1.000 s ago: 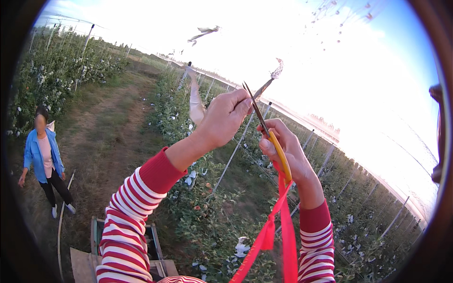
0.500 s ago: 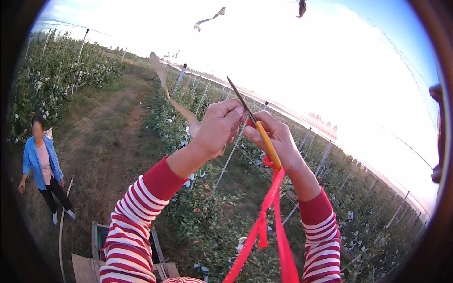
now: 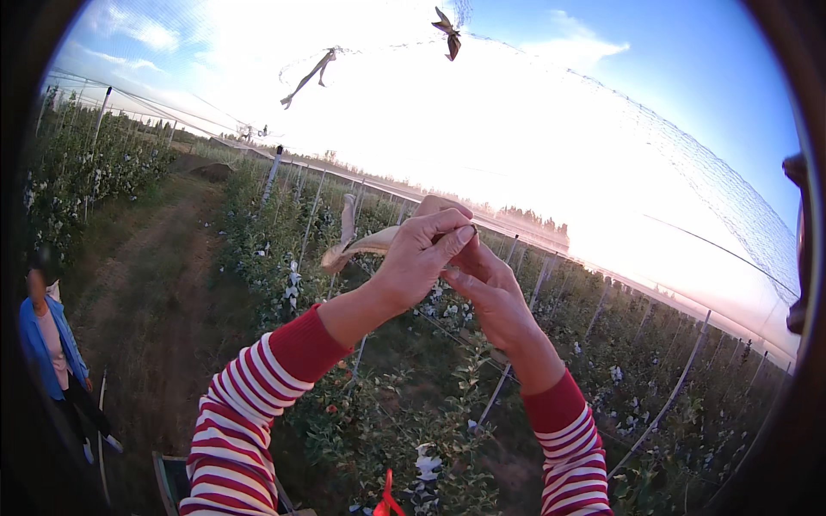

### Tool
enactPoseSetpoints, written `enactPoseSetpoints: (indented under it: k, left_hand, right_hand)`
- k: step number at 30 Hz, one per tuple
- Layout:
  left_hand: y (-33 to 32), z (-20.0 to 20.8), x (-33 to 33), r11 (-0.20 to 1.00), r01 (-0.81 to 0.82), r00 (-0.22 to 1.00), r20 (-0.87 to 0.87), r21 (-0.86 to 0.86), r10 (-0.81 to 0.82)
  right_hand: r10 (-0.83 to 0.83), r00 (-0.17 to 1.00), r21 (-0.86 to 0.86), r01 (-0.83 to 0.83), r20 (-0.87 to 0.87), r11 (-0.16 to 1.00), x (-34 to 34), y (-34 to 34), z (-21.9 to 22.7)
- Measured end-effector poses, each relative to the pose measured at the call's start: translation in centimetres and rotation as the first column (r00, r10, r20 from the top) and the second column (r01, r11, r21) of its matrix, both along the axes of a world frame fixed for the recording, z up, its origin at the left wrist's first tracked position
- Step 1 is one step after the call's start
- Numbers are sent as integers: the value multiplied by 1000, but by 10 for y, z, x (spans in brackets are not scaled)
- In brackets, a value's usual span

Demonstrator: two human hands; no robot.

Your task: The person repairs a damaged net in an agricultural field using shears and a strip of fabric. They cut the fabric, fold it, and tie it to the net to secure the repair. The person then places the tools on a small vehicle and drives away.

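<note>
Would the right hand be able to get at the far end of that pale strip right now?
Probably not straight away: the left hand sits between the right hand and the far end of the pale strip, which hangs out to the left.

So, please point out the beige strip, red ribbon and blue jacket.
Beige strip (image 3: 360, 246): head view, near its bend.
Red ribbon (image 3: 387, 495): head view, its visible portion.
Blue jacket (image 3: 35, 337): head view, picture-left side.

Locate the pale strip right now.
In the head view, the pale strip sticks out leftward from the left hand, just left of the picture's centre, with green plants behind it.
</note>
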State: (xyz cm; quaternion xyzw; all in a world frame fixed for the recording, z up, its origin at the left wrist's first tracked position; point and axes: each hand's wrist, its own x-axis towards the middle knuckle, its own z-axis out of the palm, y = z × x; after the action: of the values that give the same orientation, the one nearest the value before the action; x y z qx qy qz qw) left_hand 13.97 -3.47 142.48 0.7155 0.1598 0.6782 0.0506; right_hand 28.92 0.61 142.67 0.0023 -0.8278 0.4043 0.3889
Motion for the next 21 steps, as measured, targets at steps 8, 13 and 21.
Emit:
enactPoseSetpoints:
  k: [8, 13, 21]
  left_hand:
    - [11, 16, 61, 848, 517, 854, 149, -119, -499]
    - [15, 34, 83, 745, 651, 757, 189, -142, -625]
    - [18, 55, 113, 781, 601, 799, 93, -168, -595]
  right_hand:
    - [-281, 795, 269, 477, -537, 836, 29, 6, 9]
    - [-227, 798, 88, 329, -558, 940, 46, -3, 22]
    - [-73, 773, 46, 131, -630, 990, 72, -3, 34]
